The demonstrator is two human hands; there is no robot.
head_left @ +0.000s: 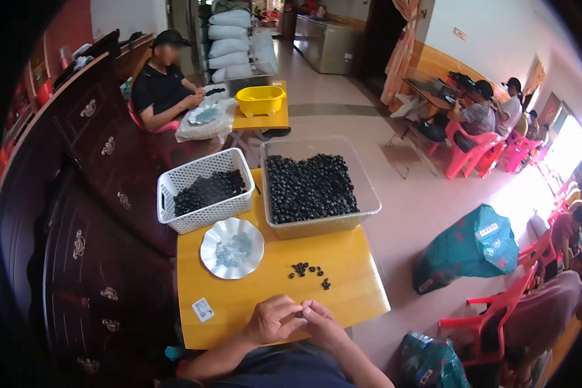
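Observation:
Close to the table's near edge, my left hand and my right hand meet with fingertips pinched together. Between them is a small black part, mostly covered by the fingers. Just beyond lie several loose black ring-shaped parts on the yellow table. Left of these stands a white wavy-rimmed plate holding a spread of small, clear bluish pieces. Farther back are a white perforated basket and a large clear plastic bin, both with many black parts inside.
A white label lies at the table's left. Dark wooden drawers rise along the left side. Teal bags and red plastic chairs stand on the right. Across at another table with a yellow tub sits a person.

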